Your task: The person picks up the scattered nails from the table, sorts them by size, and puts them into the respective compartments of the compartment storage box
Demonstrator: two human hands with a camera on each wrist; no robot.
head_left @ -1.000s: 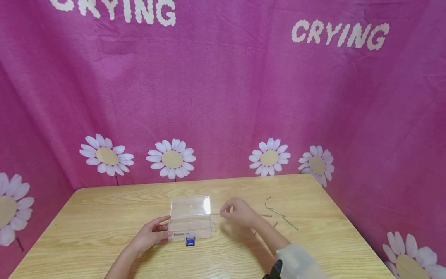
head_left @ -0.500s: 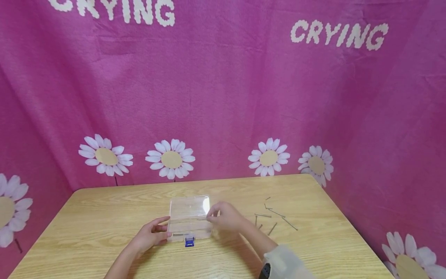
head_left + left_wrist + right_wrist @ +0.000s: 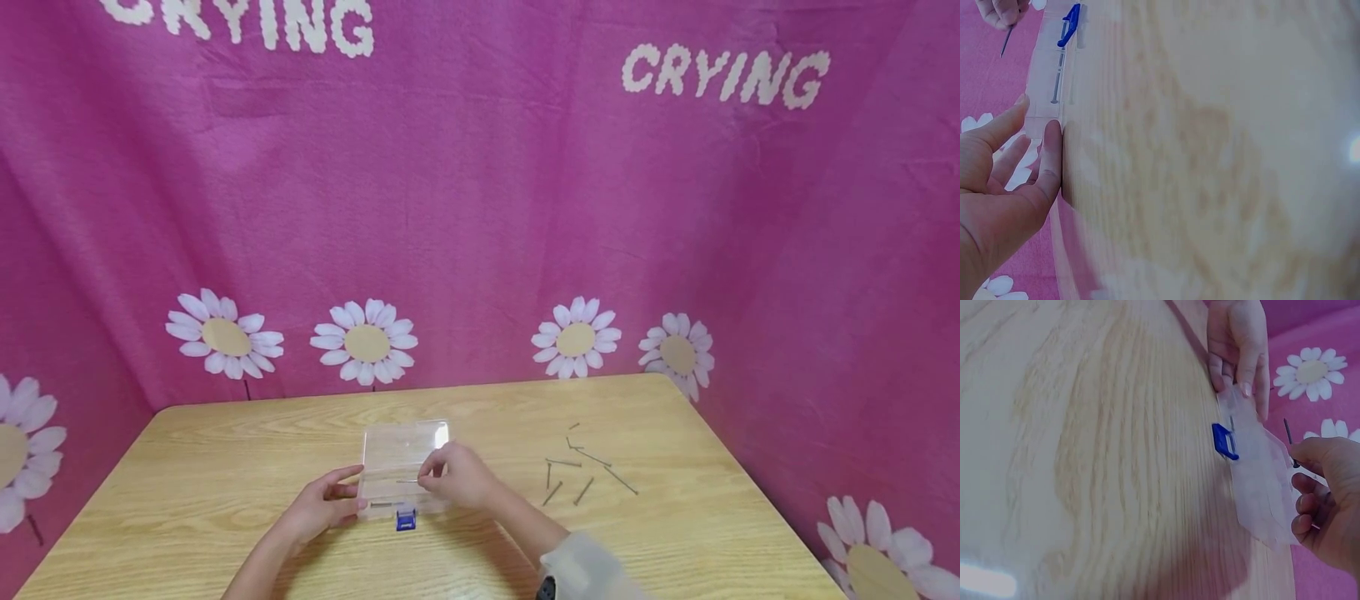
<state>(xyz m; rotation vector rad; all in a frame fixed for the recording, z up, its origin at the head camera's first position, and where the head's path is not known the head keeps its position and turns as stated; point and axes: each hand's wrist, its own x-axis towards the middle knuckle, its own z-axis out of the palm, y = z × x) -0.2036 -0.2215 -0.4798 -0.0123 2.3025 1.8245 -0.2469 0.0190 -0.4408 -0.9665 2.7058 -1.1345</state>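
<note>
A clear plastic box (image 3: 403, 454) with a blue latch (image 3: 406, 520) lies open on the wooden table (image 3: 225, 467). My left hand (image 3: 351, 497) rests against its left end with straight fingers (image 3: 1047, 156). Over the box's compartments, my right hand (image 3: 427, 479) pinches a thin nail (image 3: 408, 481) between thumb and fingers. The right wrist view shows that nail (image 3: 1289, 440) sticking up from the fingertips (image 3: 1310, 453) just above the box (image 3: 1260, 481). One nail (image 3: 1055, 87) lies inside the box near the latch (image 3: 1071, 25).
Several loose nails (image 3: 577, 471) lie scattered on the table to the right of the box. A pink cloth with daisies (image 3: 480, 208) hangs behind the table and along both sides. The table's far edge (image 3: 420, 387) meets it.
My right hand has moved left from beside the loose nails to over the box, carrying a nail. The left hand and the box have stayed put.
</note>
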